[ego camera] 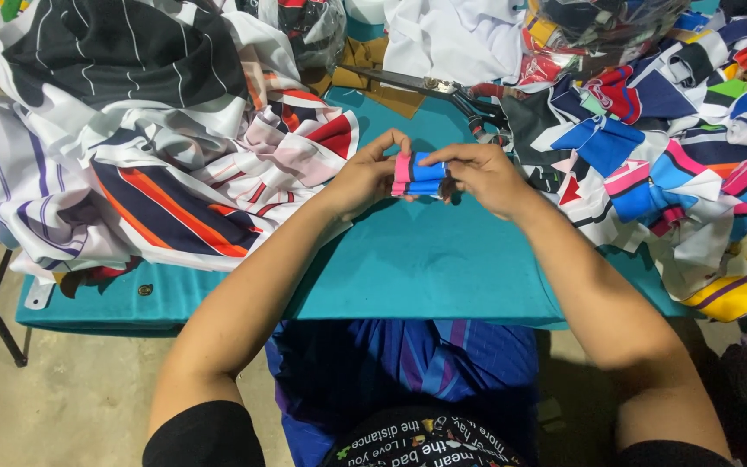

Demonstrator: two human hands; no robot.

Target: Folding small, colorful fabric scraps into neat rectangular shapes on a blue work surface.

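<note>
A small folded piece of blue cloth with a pink stripe point(418, 174) is held between both hands just above the teal table point(425, 259). My left hand point(365, 175) pinches its left end with thumb and fingers. My right hand point(480, 175) grips its right end, fingers curled over the cloth. Part of the piece is hidden under my right fingers.
A heap of striped white, navy, orange and red fabric point(149, 147) covers the table's left. A pile of folded colourful pieces point(676, 147) fills the right. Large black scissors point(443, 91) lie at the back centre. Blue cloth point(408, 363) rests on my lap.
</note>
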